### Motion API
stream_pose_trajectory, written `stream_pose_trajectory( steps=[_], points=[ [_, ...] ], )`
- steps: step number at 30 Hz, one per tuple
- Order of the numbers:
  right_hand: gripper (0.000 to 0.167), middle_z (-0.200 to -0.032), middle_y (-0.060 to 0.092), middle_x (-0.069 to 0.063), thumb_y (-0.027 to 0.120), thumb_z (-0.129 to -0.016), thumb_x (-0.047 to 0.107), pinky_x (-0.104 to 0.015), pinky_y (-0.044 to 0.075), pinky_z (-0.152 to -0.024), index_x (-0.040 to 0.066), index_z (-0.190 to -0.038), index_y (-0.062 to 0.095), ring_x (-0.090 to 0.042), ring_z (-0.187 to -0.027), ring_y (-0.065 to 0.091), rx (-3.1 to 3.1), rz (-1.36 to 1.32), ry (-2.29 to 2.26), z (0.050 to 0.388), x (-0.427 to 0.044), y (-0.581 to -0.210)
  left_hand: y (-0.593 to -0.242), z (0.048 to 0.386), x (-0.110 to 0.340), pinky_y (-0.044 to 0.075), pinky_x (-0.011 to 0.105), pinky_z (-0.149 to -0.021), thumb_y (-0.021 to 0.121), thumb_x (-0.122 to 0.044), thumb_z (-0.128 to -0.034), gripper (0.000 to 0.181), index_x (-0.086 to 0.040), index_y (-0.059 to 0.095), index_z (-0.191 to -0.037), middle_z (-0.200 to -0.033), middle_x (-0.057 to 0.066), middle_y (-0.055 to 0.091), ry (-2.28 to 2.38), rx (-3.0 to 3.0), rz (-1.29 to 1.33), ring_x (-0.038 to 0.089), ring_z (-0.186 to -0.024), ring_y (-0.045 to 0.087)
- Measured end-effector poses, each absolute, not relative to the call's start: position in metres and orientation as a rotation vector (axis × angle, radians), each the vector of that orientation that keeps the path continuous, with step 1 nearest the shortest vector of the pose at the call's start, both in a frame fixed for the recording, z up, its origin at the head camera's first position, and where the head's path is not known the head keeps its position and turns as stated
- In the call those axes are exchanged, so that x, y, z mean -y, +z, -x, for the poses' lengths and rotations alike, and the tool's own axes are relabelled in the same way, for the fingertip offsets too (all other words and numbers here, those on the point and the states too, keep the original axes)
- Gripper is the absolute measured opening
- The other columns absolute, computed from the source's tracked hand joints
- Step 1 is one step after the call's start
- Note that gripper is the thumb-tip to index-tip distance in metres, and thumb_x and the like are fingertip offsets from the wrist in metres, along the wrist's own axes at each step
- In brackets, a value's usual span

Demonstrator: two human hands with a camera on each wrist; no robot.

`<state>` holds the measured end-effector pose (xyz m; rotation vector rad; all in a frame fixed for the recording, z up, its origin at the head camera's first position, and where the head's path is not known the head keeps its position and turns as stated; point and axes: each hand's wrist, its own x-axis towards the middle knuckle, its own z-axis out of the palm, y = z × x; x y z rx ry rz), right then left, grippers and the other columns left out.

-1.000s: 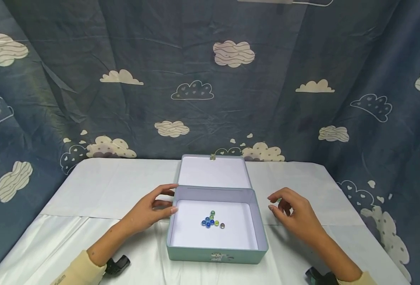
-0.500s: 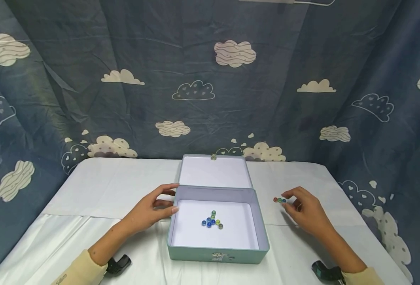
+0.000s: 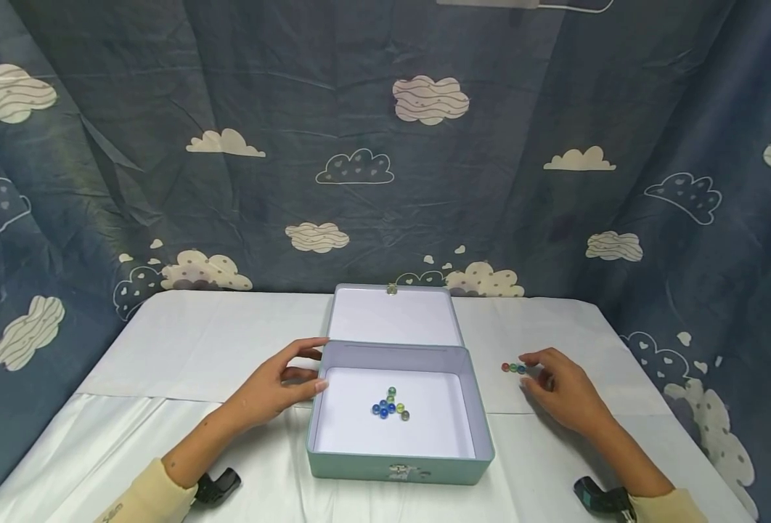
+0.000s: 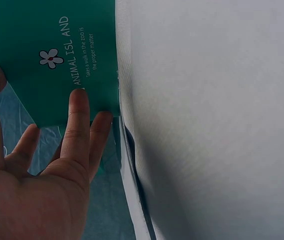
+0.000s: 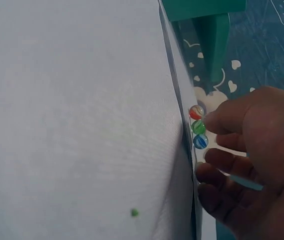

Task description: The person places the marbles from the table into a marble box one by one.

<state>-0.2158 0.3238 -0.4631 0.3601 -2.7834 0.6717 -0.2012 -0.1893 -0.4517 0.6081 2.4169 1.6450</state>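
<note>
A green metal box (image 3: 398,468) with its lid (image 3: 392,316) folded back stands on the white cloth. Several glass marbles (image 3: 383,412), blue, green, yellow and grey, lie together on its floor. My left hand (image 3: 281,381) rests its straight fingers against the box's left side; the left wrist view shows fingertips on the printed green wall (image 4: 92,55). To the right of the box, a red marble (image 5: 196,112), a green marble (image 5: 198,127) and a blue marble (image 5: 200,141) form a row on the cloth. My right hand (image 3: 562,388) hovers beside the blue end, loosely bent fingers apart, pinching nothing.
White cloth (image 3: 183,341) covers the table, with a fold running across it. A dark blue curtain (image 3: 490,196) printed with clouds hangs behind and at both sides. A small blurred green spot (image 5: 134,212) shows in the right wrist view; what it is I cannot tell.
My right hand has moved slightly right and set a marble or marbles down; the red, green and blue row now shows beside it. The left hand stays at the box.
</note>
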Motion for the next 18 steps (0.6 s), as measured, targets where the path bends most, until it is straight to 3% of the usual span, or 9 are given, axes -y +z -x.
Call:
stream_pose_trajectory(
  steps=[6,18],
  points=[
    [0.035,-0.11,0.067,-0.01,0.08,-0.091,0.006,-0.029,0.049,-0.067,0.002,-0.125,0.072,-0.017,-0.083,0.055,2.815,-0.34,0.669,0.2156,-0.3244,-0.4655,-0.4524,0.202,0.189,0.062,0.03,-0.09,0.077,-0.03,-0.1008,0.068,-0.03,0.044,-0.16,-0.152,0.021,0.05,1.645,-2.414,-0.608,0.035,-0.128,0.065],
    [0.019,-0.091,0.065,0.0,0.081,-0.088,0.002,-0.03,0.053,-0.069,0.007,-0.104,0.071,-0.016,-0.081,0.057,2.838,-0.348,0.676,0.2165,-0.326,-0.4686,-0.4533,0.2021,0.1893,0.062,0.03,-0.091,0.076,-0.03,-0.1014,0.067,-0.031,0.044,-0.16,-0.151,0.02,0.052,1.635,-2.435,-0.625,0.034,-0.126,0.066]
  ],
)
